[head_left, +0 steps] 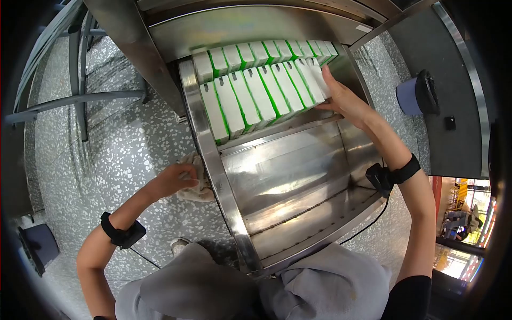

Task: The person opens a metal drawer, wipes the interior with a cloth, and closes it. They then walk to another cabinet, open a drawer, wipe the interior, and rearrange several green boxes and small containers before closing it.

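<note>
An open metal drawer (282,176) holds two rows of white packs with green sides, standing on edge; they look like tissue packs. My right hand (344,98) is at the right end of the front row. Its thumb lies along the top of the end pack (316,77) and its fingers are at the pack's lower edge. Left of the drawer, my left hand (173,180) has curled fingers around part of a beige cloth (196,193), which hangs beside the drawer's side wall. The back row (231,57) stands behind the front row.
Grey metal legs (80,98) of a stool or table stand at the left on speckled flooring. A blue bin (410,97) with a black liner is at the right, another bin (40,248) at the lower left. Bands with small devices and cables are on both forearms.
</note>
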